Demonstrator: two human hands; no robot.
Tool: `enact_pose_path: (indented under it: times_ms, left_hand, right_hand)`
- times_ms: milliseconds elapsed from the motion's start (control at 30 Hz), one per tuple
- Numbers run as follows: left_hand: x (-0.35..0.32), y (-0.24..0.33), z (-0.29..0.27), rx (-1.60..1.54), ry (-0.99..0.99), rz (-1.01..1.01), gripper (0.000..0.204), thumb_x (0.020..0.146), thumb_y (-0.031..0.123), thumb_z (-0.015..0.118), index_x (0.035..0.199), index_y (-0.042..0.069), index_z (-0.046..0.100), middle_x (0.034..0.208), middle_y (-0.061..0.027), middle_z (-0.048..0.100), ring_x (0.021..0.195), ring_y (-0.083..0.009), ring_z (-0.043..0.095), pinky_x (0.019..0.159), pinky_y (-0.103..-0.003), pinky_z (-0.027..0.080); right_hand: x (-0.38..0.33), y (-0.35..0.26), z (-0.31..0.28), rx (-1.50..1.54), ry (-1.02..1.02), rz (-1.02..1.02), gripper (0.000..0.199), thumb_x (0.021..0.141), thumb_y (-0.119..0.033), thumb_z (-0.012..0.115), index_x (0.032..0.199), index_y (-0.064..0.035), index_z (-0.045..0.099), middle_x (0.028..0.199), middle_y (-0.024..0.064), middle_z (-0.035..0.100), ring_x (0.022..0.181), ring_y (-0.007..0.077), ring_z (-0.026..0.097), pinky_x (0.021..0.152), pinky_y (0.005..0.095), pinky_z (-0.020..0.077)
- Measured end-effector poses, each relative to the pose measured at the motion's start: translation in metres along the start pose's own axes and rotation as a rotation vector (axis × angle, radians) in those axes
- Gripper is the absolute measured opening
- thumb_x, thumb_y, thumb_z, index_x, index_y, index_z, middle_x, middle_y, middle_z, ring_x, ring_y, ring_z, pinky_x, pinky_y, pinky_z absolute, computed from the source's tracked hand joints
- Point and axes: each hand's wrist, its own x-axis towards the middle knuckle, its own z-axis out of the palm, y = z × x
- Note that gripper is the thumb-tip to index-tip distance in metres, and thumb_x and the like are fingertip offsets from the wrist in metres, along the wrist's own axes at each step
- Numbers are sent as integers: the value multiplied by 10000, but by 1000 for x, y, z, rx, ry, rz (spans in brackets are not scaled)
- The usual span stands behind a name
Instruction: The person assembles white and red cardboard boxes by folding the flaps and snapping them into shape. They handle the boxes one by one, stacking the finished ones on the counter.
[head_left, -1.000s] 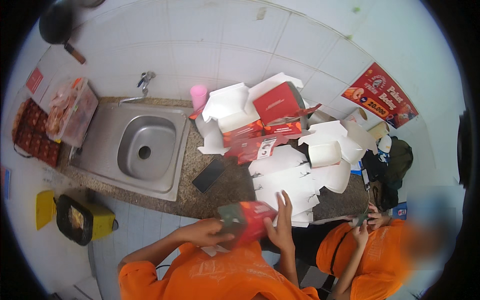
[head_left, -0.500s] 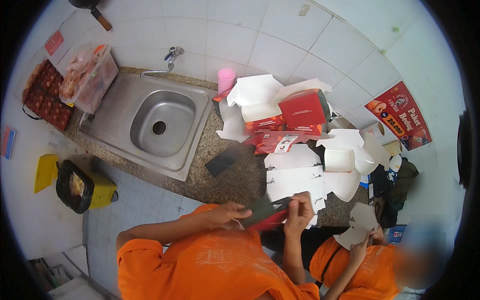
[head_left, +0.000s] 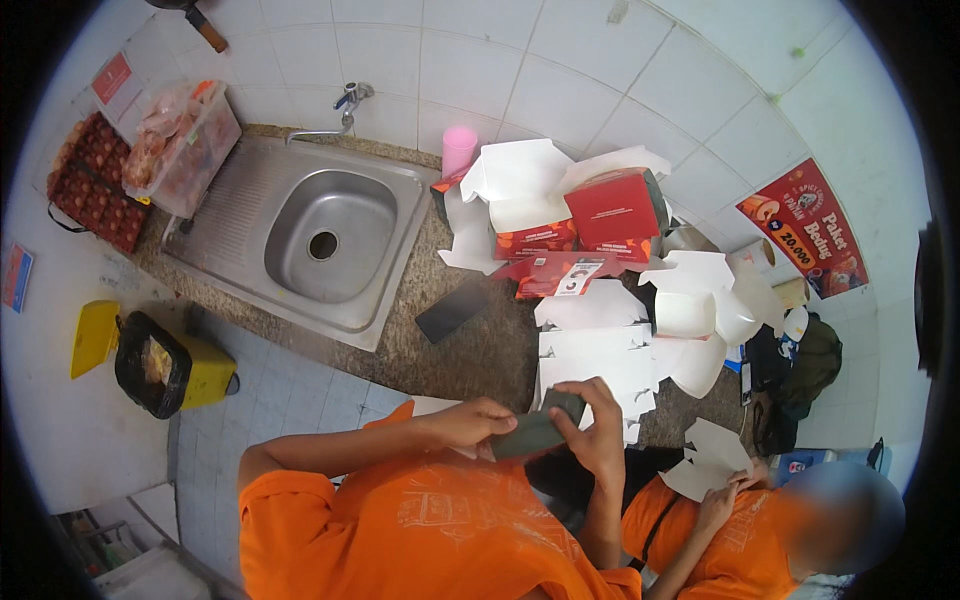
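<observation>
In front of my chest I hold a partly folded cardboard food box (head_left: 530, 436), its dark green side showing. My left hand (head_left: 468, 422) is closed on its left end, thumb on top. My right hand (head_left: 596, 428) grips the other end, where a flap is bent up under the fingers. A white inner flap shows below my left hand. Just beyond, on the counter, lies a stack of flat white box blanks (head_left: 595, 358). Red-printed boxes (head_left: 612, 212) and open white ones (head_left: 515, 172) are piled behind it.
A black phone (head_left: 453, 310) lies between the blanks and the steel sink (head_left: 395, 270). A pink cup (head_left: 459, 150) stands by the wall. At right a co-worker in orange (head_left: 690, 525) handles a white box blank (head_left: 712, 460). A yellow bin (head_left: 208, 372) stands on the floor at left.
The box in my hands has turned: its red side is out of sight and the green side faces up. My right hand has curled over its end. The view has shifted slightly.
</observation>
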Motion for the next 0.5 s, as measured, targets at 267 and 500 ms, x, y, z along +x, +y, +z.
enact_pose_path:
  times_ms: [267, 500]
  left_hand:
    - [-12, 10, 18, 547, 28, 185, 384, 1003, 352, 664, 1131, -9, 683, 914, -18, 665, 803, -69, 591, 682, -234, 455]
    - [3, 69, 40, -378, 554, 658, 283, 1015, 304, 641, 1080, 29, 648, 969, -74, 708, 791, -137, 701, 656, -294, 586]
  right_hand:
    - [5, -19, 20, 26, 17, -451, 231, 952, -178, 638, 1109, -53, 752, 1225, 190, 598, 1223, 332, 557, 1030, 420, 438]
    - [-22, 3, 67, 207, 457, -443, 317, 830, -108, 790, 1096, -39, 633, 1093, 175, 596, 995, 267, 595, 829, 355, 480]
